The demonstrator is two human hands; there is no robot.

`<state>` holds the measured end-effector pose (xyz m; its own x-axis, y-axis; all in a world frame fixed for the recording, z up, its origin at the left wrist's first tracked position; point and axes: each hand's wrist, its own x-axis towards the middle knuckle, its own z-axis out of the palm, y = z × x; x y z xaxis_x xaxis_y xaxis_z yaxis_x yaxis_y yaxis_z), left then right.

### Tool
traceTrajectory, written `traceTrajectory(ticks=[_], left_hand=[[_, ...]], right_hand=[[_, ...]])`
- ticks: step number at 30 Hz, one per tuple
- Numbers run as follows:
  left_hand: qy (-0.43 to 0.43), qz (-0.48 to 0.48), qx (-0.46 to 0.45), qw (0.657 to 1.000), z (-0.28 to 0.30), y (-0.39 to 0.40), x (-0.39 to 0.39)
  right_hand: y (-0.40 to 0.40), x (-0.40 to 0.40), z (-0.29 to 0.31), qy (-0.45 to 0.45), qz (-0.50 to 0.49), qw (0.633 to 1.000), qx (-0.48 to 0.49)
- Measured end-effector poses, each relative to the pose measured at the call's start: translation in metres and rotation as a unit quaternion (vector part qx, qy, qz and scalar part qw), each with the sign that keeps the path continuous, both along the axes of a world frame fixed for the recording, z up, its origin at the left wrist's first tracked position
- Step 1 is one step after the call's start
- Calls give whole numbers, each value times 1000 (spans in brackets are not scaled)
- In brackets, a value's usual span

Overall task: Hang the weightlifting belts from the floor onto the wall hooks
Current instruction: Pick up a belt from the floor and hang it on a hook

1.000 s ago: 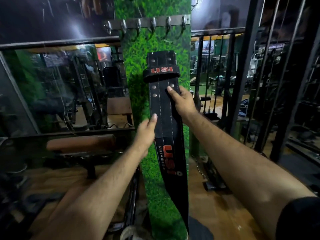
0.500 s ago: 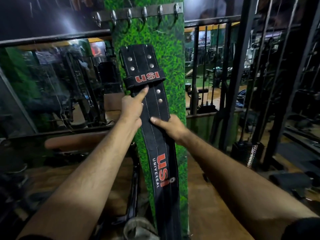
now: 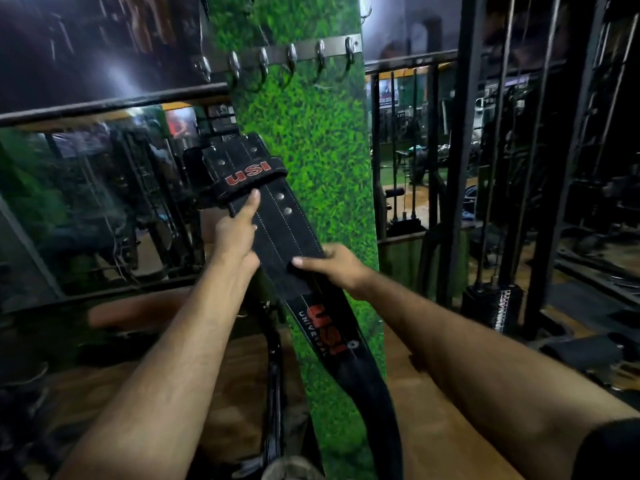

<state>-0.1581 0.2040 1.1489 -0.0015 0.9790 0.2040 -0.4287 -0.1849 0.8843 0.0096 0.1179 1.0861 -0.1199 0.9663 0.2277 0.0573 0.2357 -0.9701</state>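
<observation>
Black leather belt [image 3: 277, 233] is off the floor, held tilted before the green pillar [image 3: 311, 140]. Left hand [image 3: 235, 233] and right hand [image 3: 332, 265] both grasp it. Hooks [image 3: 277, 60] above carry nothing; hanging remains.

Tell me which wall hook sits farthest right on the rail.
The hook at the rail's right end, at the green panel's edge; the other five lie left.

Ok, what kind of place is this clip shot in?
Most likely a gym. Both hands hold a black leather weightlifting belt with red USI lettering below a row of metal wall hooks on a grass-patterned green pillar; a black cable machine's weight stack stands at right.
</observation>
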Motion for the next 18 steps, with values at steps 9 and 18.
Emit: traceTrajectory(ticks=[9, 18], left_hand=[[10, -30, -5, 999, 24, 11, -34], [83, -37, -34, 995, -11, 24, -38]], right_hand=[[4, 8, -129, -223, -87, 958, -160], [18, -34, -15, 9, -134, 988, -77]])
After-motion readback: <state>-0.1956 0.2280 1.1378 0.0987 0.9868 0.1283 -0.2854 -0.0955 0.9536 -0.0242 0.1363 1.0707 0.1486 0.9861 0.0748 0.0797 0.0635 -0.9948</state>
